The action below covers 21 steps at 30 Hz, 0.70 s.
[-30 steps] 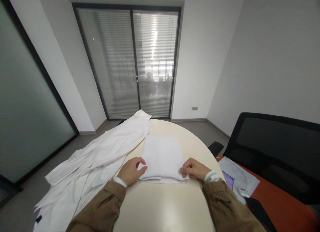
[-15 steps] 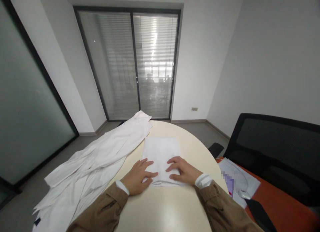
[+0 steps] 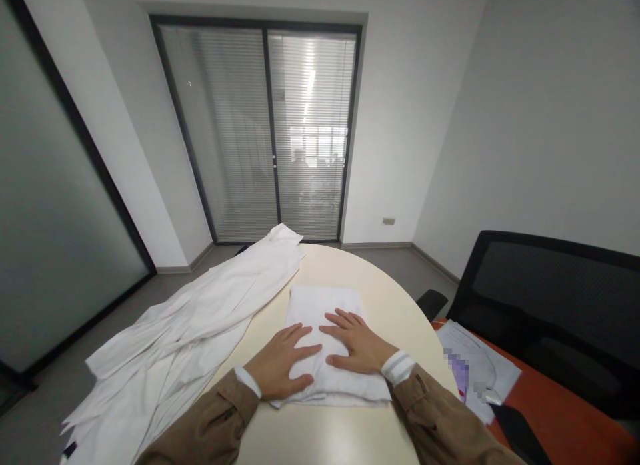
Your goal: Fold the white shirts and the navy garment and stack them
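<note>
On the counter (image 3: pixel 390 305), a loose heap of white fabric (image 3: pixel 210 311) covers the left side, apparently unfolded; beside it, toward the middle, a white cloth (image 3: pixel 343 386) lies folded into a rough rectangle, front edge uneven. Left hand (image 3: pixel 281 366) and right hand (image 3: pixel 359 345) rest palm-down on it, fingers spread, grip released; no container in view.

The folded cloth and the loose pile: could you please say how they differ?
The folded cloth is compact; the loose pile is longer and rumpled. The left hand and right hand rest on the folded cloth; the loose pile lies to their left. Both are white.
</note>
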Tool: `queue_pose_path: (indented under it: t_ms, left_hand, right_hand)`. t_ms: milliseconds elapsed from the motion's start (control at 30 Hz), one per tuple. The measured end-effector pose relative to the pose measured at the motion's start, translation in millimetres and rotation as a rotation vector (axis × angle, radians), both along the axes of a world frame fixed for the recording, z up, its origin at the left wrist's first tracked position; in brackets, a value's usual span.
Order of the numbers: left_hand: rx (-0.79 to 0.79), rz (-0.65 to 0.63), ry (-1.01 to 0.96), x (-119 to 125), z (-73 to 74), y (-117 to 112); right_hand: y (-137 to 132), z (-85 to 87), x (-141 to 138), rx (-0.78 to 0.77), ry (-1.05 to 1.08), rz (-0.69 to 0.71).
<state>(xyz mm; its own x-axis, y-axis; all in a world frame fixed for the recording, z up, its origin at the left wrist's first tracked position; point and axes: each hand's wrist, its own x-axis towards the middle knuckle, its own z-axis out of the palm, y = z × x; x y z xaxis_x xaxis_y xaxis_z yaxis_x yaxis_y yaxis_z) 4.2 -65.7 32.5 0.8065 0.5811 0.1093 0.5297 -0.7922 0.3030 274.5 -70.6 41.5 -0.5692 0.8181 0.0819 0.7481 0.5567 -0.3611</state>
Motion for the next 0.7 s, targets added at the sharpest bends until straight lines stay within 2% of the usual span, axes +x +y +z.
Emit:
queue_pose_path:
  t_ms: [67, 167, 300, 433, 533, 633, 700]
  left_hand:
    - [0.018, -0.001, -0.028, 1, 8.0, -3]
    - [0.008, -0.009, -0.059, 2, 21.0, -6]
    - [0.034, 0.059, -0.081, 6, 26.4, -2]
    - [0.194, 0.197, -0.18, 10, 9.6, 12]
    - [0.165, 0.281, -0.076, 10, -9.8, 23]
    - [0.105, 0.36, 0.045, 9, -23.8, 28]
    - [0.121, 0.414, 0.063, 8, -28.9, 30]
  right_hand:
    - [6, 2.9, 1, 0.03, 0.033, -0.001]
    - [17, 5.4, 2, 0.117, 0.08, -0.077]
    - [24, -3.6, -2, 0.046, 0.006, -0.112]
    - [20, -10.7, -10, 0.023, -0.01, -0.113]
    - [20, -12.0, -13, 0.048, 0.042, -0.159]
    - [26, -17.1, -12, 0.005, 0.056, -0.311]
    - [31, -22.5, -11, -0.039, 0.04, -0.445]
